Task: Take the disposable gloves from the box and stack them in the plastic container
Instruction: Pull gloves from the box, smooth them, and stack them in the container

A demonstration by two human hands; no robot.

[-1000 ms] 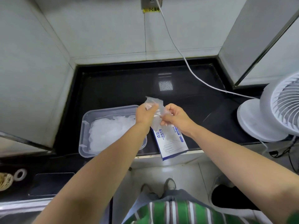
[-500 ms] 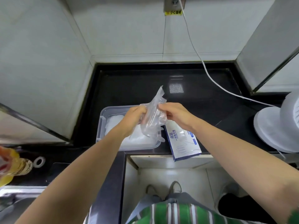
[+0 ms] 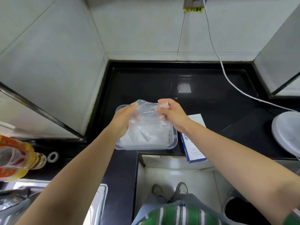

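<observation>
Two bare hands are being held over the plastic container (image 3: 175,140), and one clear disposable glove (image 3: 148,117) is being stretched flat between them. Its left edge is being gripped by the left hand (image 3: 124,118), whose fingers are being curled round the film and are showing through it. Its upper right corner is being pinched by the right hand (image 3: 172,113) between thumb and forefinger. The glove is being hung from both hands directly above the container, its lower part drooping toward the white stack of gloves (image 3: 133,142) being kept inside; whether film and stack are touching cannot be told. The container is being borne on the black counter (image 3: 211,101) at its front edge. Just to the right of it, the blue-and-white glove box (image 3: 195,148) is being partly covered by the right forearm and is overhanging the counter's edge. Farther off, a white cable (image 3: 227,78) is being trailed across the counter toward a white fan base (image 3: 287,132), and an oil bottle (image 3: 21,158) is being cut off at the left border.
</observation>
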